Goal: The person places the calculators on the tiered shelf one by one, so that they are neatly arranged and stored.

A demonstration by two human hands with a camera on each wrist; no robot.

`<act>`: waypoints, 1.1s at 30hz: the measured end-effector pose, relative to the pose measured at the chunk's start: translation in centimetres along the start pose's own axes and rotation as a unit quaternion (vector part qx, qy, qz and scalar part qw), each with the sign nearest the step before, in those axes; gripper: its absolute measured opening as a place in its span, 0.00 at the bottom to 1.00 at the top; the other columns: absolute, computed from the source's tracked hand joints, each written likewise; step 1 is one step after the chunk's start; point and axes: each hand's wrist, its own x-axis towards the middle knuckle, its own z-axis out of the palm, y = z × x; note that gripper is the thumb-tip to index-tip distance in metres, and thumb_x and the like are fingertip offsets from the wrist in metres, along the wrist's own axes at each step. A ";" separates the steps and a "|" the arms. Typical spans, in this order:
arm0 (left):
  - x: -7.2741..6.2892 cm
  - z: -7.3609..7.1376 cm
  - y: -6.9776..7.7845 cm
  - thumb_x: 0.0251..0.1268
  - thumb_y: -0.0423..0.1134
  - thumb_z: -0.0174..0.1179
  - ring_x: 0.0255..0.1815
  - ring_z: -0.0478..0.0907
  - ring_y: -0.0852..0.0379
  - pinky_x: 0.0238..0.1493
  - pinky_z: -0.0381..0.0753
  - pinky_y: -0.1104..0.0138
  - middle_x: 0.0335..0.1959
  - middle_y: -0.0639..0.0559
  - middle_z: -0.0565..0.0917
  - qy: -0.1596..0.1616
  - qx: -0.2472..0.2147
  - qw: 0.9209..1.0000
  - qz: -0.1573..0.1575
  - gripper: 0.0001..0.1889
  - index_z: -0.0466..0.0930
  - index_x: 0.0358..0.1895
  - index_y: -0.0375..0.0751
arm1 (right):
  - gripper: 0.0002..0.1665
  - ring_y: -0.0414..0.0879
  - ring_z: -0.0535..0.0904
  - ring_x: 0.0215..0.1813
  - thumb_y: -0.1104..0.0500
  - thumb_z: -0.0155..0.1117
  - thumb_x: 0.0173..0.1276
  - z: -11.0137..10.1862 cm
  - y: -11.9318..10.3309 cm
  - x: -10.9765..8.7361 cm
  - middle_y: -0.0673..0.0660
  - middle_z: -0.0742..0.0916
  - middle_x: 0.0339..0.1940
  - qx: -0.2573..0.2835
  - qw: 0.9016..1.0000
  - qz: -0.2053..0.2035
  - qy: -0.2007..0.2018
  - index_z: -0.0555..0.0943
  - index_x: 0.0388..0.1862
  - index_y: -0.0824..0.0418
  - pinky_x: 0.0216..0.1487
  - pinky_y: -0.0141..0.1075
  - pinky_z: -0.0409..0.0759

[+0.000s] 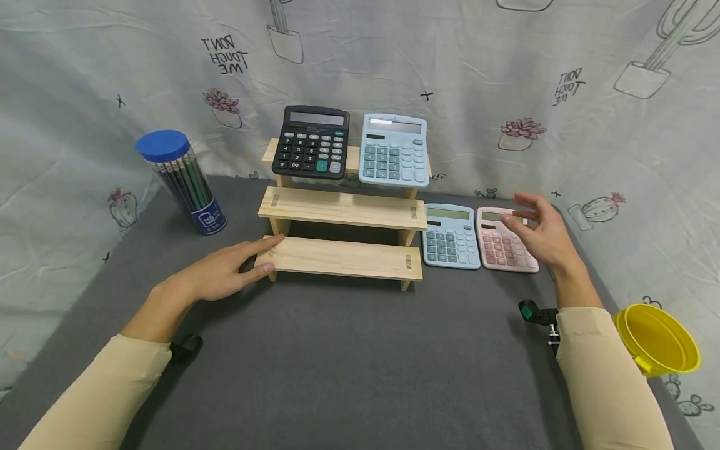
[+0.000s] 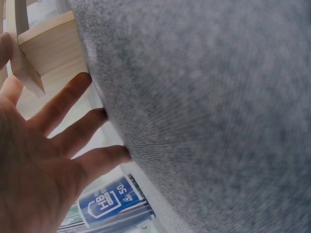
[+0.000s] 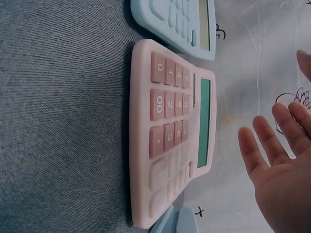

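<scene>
A pale cloth backdrop (image 1: 388,44) printed with cactuses is hung behind a grey cloth-covered table (image 1: 349,362). Near the table's back, a three-tier pale wooden stand (image 1: 343,207) is set. Its bottom shelf's left end is touched by the left hand (image 1: 222,274), fingers extended and spread. Beyond it, a clear, blue-lidded cylinder of pencils (image 1: 185,181) is stood. The right hand (image 1: 542,234) is held half-open above the pink rectangular calculator (image 1: 503,244), with nothing grasped. A round yellow container (image 1: 655,344) is seen beside the right sleeve (image 1: 607,369). A black calculator (image 1: 312,145) and a light-blue calculator (image 1: 394,150) are propped on the top shelf; a second light-blue calculator (image 1: 451,237) is laid between stand and pink one.
</scene>
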 end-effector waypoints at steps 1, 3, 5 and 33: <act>0.0 0.0 0.0 0.81 0.62 0.45 0.73 0.68 0.33 0.66 0.66 0.31 0.79 0.39 0.64 0.000 0.000 1.000 -0.001 0.33 0.52 0.84 0.64 | 0.45 0.66 0.66 0.75 0.42 0.61 0.77 0.0 0.1 0.0 0.63 0.68 0.79 0.003 1.000 0.003 0.002 0.57 0.82 0.60 0.67 0.62 0.67; 0.0 0.0 0.0 0.81 0.62 0.45 0.74 0.67 0.33 0.66 0.65 0.31 0.79 0.39 0.64 0.000 -0.001 1.000 0.001 0.33 0.52 0.84 0.64 | 0.46 0.66 0.64 0.76 0.42 0.61 0.76 0.1 0.2 0.0 0.64 0.67 0.79 0.006 1.000 0.007 0.006 0.57 0.82 0.61 0.69 0.64 0.65; 0.1 0.0 0.0 0.81 0.62 0.45 0.75 0.66 0.33 0.67 0.65 0.32 0.80 0.40 0.63 0.000 -0.003 1.000 0.003 0.33 0.52 0.84 0.64 | 0.46 0.67 0.62 0.77 0.42 0.62 0.76 0.0 0.5 -0.1 0.64 0.66 0.80 0.011 1.000 0.011 0.008 0.57 0.82 0.61 0.71 0.65 0.62; -0.2 0.0 0.1 0.82 0.60 0.46 0.74 0.67 0.34 0.67 0.65 0.33 0.79 0.41 0.64 0.007 -0.003 1.000 0.012 0.32 0.52 0.84 0.63 | 0.56 0.76 0.54 0.79 0.35 0.53 0.78 0.0 3.8 -0.5 0.71 0.46 0.85 -0.021 0.992 0.113 -0.054 0.38 0.86 0.61 0.70 0.72 0.60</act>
